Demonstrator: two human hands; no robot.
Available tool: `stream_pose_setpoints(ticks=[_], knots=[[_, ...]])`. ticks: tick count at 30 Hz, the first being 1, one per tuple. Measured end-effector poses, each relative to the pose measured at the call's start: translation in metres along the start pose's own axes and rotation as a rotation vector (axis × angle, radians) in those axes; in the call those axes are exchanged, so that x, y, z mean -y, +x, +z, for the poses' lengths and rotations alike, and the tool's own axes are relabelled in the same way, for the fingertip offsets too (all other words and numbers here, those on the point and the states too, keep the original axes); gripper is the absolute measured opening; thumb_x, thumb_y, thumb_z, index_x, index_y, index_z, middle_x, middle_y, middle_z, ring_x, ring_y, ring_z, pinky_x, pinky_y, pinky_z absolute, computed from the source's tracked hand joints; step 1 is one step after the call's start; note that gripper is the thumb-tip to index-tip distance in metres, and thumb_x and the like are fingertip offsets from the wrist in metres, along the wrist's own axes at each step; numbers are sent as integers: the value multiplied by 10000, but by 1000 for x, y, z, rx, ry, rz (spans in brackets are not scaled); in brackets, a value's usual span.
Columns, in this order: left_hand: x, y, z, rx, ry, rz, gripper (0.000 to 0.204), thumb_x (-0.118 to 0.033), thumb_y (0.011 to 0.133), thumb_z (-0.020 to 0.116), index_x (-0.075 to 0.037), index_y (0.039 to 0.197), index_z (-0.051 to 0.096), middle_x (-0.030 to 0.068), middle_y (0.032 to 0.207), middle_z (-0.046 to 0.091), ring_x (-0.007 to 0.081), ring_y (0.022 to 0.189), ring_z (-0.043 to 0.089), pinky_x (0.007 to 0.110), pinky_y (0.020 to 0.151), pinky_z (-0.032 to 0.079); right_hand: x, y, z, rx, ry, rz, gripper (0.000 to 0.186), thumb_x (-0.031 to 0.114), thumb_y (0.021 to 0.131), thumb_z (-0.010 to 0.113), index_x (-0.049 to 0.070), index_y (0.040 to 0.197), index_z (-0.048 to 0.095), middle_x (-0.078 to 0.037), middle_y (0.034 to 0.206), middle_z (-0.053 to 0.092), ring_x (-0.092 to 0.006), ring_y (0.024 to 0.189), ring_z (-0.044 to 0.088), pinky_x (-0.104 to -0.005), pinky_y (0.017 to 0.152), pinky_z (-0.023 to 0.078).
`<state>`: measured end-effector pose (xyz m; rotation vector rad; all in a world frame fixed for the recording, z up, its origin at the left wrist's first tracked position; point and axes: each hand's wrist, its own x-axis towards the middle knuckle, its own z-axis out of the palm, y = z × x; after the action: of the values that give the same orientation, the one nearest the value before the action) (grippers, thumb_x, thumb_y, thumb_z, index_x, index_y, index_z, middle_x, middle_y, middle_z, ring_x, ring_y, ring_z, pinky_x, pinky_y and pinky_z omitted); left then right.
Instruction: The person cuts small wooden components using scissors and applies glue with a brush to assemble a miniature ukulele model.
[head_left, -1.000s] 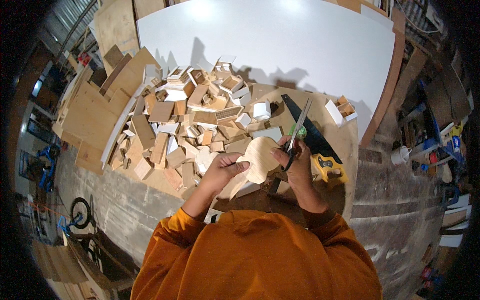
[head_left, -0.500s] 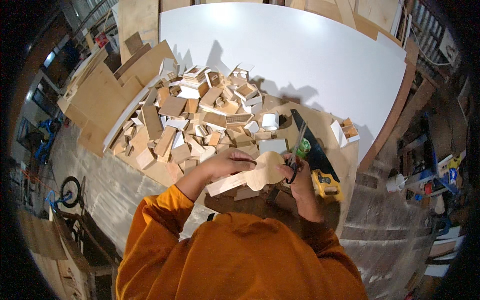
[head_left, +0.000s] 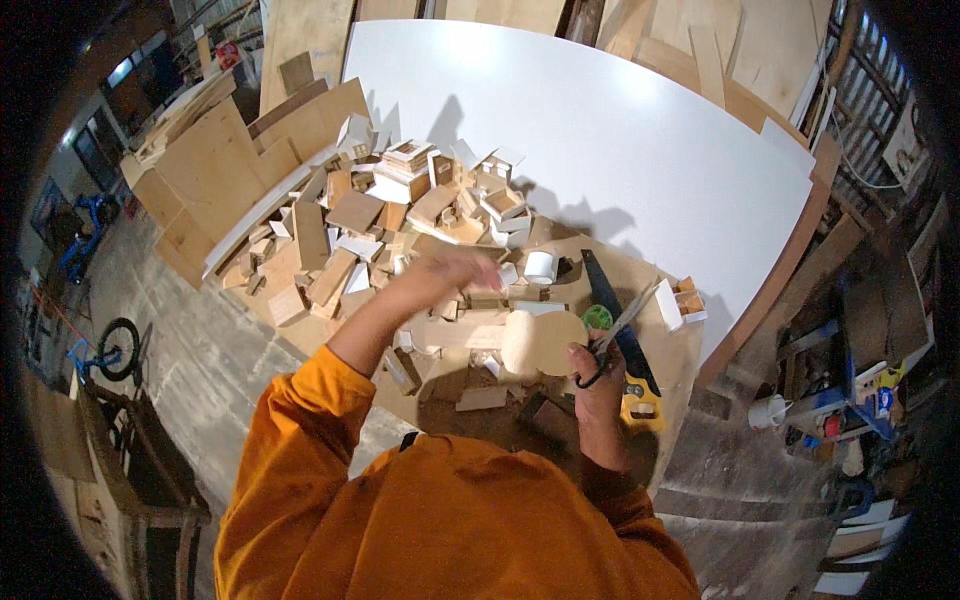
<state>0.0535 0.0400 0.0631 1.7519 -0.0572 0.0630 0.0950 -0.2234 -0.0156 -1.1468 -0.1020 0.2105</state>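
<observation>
My right hand [head_left: 594,385] is closed on black-handled scissors [head_left: 622,322] and on the edge of a pale, flat wood-coloured piece [head_left: 543,343] with rounded lobes. The scissors' blades point up and to the right. A pale strip [head_left: 465,333] runs left from the lobed piece; whether the two are joined I cannot tell. Up and left of the piece, above the pile, my left hand [head_left: 455,277] is blurred by motion and apart from it. Its fingers point right, too smeared to show whether they hold anything.
A heap of wooden offcuts and small boxes [head_left: 355,212] covers the left and middle of the board. A handsaw [head_left: 640,362] with a yellow handle, a green roll [head_left: 598,317], a white cup [head_left: 541,266] and an open box [head_left: 680,302] lie nearby. Behind stands a large white panel [head_left: 600,130].
My left hand has let go of the pale piece and moved up from it. My right hand has lowered slightly, still holding the scissors and the piece. The whole view has shifted a little.
</observation>
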Motion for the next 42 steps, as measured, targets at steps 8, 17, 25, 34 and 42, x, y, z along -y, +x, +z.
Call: stream_pose_setpoints(ticks=[8,17,25,34,42], knots=[[91,-90,47,-478,-696,71,388,-280,963,406,54,1072,571,114,982,640,189,907,602,322,881,458,-13,4,1,-62,145,51,279,128,751,721,118,986,571,25,843,592,-76,710,527,-233,551,361],[98,-102,103,-434,-877,-223,249,-192,931,553,-1,1084,601,54,978,652,134,842,634,262,793,517,-58,-33,18,21,-75,278,346,133,763,749,48,1012,525,-36,907,597,-122,715,559,-265,544,434],[110,-123,75,-533,-852,-230,175,-175,914,558,-27,973,631,36,878,657,127,677,631,257,665,537,-34,-33,-26,415,-1430,-121,319,235,758,740,13,901,561,-120,716,590,-270,650,587,-377,592,442],[98,-130,76,-437,-502,-147,168,-136,911,555,-7,972,643,-16,846,632,43,701,559,231,648,511,-24,-34,-18,497,-1890,6,642,293,679,746,9,1194,488,-230,1022,602,-386,946,592,-479,799,482],[104,-137,72,-288,-423,-176,186,-154,914,552,8,939,641,-31,767,604,41,664,531,218,607,470,5,-14,-16,689,-1788,-10,529,353,710,722,19,1101,596,-231,899,644,-340,861,638,-443,766,493]])
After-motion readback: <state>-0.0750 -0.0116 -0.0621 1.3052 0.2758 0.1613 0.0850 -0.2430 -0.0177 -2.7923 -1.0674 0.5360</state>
